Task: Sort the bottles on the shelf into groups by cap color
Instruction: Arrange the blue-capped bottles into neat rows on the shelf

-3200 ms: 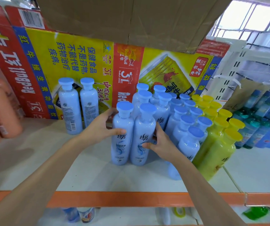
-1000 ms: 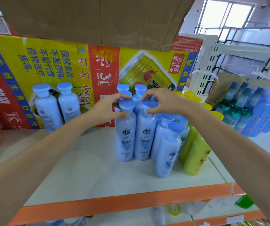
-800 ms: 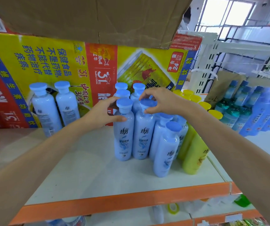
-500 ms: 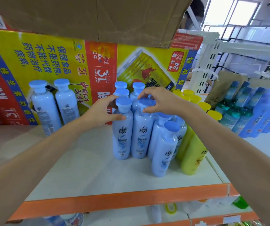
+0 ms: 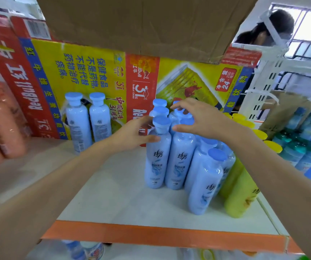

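Up close at a white shelf with an orange front edge (image 5: 113,201), we reach both arms toward a cluster of pale blue plastic bottles with blue caps (image 5: 203,184), which stands right of the shelf's middle. Our left hand (image 5: 130,134) grips the near-left bottle (image 5: 157,162) of that cluster at its neck, with the thumb lying across the shoulder and the fingers curled behind, under the cap. Our right hand (image 5: 205,119) arches over the caps of the bottles behind, fingers spread and bent, thumb beside the cap of the neighbouring bottle (image 5: 179,162); whether it has hold of any cap we cannot tell.

Touching the cluster on its right, yellow-green plastic bottles with yellow caps (image 5: 241,194) run in a row toward the back. Two more blue-capped bottles (image 5: 78,121) stand apart at the rear left, barcode sides facing us, against a yellow, red and blue printed cardboard carton (image 5: 87,72). Blurred salmon-orange bottles (image 5: 0,119) fill the far left edge. Teal-capped and dark blue bottles (image 5: 301,143) crowd the neighbouring shelf on the right. A plain brown cardboard box (image 5: 141,21) overhangs the top of the view, and beyond it at upper right shows the dark-haired head of another person (image 5: 278,23).
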Demonstrator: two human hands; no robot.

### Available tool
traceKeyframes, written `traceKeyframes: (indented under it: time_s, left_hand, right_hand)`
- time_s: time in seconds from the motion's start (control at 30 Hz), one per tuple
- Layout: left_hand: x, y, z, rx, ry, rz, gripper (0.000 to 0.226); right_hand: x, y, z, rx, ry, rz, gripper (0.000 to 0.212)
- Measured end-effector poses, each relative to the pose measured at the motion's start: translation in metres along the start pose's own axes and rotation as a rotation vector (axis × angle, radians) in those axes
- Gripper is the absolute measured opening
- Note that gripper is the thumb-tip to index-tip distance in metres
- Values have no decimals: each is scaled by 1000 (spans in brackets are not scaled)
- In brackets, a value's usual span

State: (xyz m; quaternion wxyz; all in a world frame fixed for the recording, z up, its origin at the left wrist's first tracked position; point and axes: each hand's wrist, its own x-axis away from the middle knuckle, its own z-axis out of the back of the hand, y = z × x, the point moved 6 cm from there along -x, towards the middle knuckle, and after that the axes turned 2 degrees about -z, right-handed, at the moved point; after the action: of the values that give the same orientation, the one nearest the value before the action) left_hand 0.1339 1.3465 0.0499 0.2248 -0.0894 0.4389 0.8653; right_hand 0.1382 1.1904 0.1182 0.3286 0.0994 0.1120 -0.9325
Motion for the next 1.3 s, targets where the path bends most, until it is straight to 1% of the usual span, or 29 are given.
traceKeyframes:
  time_s: [0.1,0.17,0.27,0.4,0.47,0.63,0.77,0.87,0.97,1.13,1.23,1.3]
  left_hand:
    - [10,-3,26,-161,60,-6,56]
    - [17,-7,50,-252,111,0,47]
    - [30,-19,88,-335,173,23,37]
    - [43,-39,133,-488,211,58,38]
    - [45,-47,152,-563,206,56,38]
    - [37,-71,185,-650,149,87,39]
    - [24,-92,195,-782,67,143,55]
    - [19,-107,197,-794,9,165,61]
    - [17,-116,198,-755,1,163,60]
    - [15,-113,199,-646,123,89,44]
    - [16,-113,202,-560,165,65,41]
    - [19,-112,203,-500,196,54,41]
  right_hand:
    - [-11,-20,3,-29,30,65,55]
    - [-23,-34,5,-46,49,111,53]
    - [-47,-54,-1,-21,15,160,49]
    - [-87,-77,-19,-9,-30,190,48]
    - [-107,-87,-30,-7,-53,196,50]
    - [-149,-107,-55,50,-94,179,56]
    - [-170,-117,-77,59,-102,157,62]
    - [-180,-124,-89,50,-103,141,66]
    - [-187,-129,-100,84,-115,122,66]
    - [-195,-134,-103,124,-41,66,61]
    - [-195,-136,-98,58,31,29,50]
    - [-191,-138,-98,14,50,8,41]
